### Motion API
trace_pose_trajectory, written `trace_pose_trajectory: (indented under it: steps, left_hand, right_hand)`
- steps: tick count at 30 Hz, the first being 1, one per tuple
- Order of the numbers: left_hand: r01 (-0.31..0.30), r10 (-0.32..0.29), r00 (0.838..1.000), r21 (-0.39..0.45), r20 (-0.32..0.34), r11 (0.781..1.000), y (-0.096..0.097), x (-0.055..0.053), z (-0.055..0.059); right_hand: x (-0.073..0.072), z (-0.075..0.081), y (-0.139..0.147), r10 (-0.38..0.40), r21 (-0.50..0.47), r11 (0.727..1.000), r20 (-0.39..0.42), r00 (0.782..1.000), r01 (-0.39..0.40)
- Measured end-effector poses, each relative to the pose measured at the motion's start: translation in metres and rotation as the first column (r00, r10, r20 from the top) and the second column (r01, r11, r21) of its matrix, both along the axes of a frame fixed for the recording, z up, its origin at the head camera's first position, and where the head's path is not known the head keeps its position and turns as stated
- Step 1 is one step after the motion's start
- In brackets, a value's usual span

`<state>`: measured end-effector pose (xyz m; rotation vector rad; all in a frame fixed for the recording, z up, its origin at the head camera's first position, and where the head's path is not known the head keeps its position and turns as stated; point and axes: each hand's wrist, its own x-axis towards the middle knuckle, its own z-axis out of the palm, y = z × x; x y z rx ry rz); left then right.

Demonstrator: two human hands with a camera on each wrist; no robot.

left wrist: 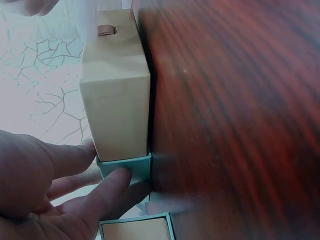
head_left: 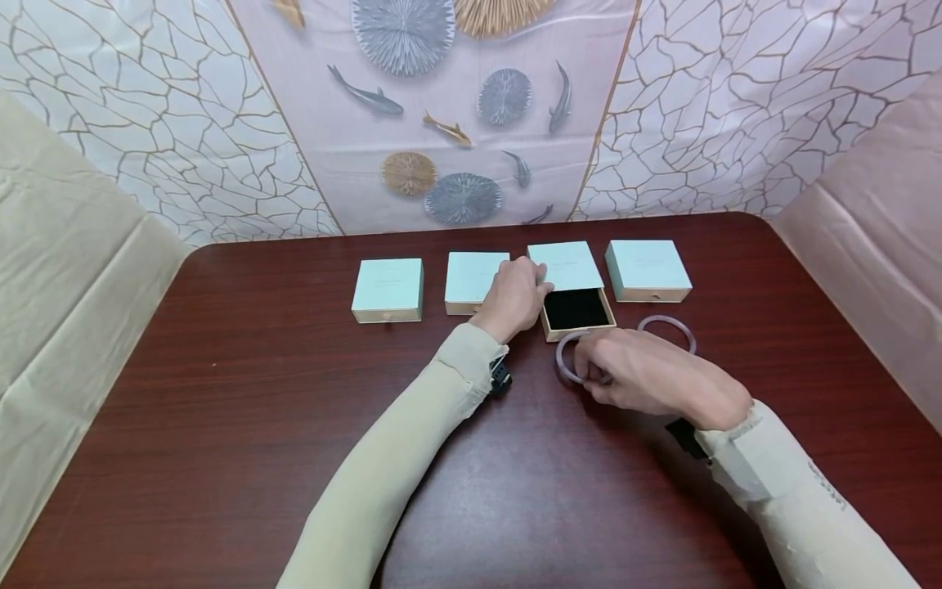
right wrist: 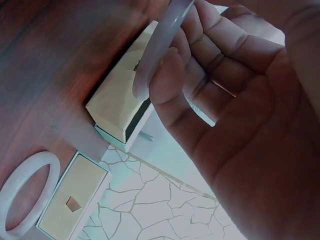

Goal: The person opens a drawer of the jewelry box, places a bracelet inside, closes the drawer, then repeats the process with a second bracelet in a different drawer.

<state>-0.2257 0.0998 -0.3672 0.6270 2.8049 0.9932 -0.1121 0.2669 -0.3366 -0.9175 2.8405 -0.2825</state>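
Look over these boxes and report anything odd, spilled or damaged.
Nothing looks spilled or damaged. Only the open box stands out: its drawer is pulled out while the other boxes look shut. The left hand grips it and the right hand holds a bangle close by, so that seems deliberate.

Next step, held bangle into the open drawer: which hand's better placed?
Right, probably: the right hand pinches the bangle just in front of the open drawer, while the left hand holds the box's mint sleeve.
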Motion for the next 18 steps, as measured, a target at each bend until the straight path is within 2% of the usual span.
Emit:
trace_pose_trajectory:
  steps: [6, 12, 18]
  left_hand:
    - [-0.001, 0.001, 1.000, -0.014, -0.001, 1.000, 0.0006, -0.0012, -0.0004]
    - [-0.001, 0.001, 1.000, -0.016, 0.007, 1.000, 0.0006, -0.0016, -0.0009]
    - [-0.012, 0.012, 1.000, -0.028, 0.015, 1.000, 0.0010, -0.0022, -0.0011]
  right_hand:
    - [-0.0009, 0.0024, -0.0001, -0.003, 0.004, 1.000, -0.012, 1.000, 0.003]
    - [-0.0036, 0.0044, -0.0007, -0.018, 0.003, 1.000, 0.016, 1.000, 0.018]
    - [-0.0073, 0.0060, -0.0004, -0.025, 0.012, 1.000, -0.006, 1.000, 0.025]
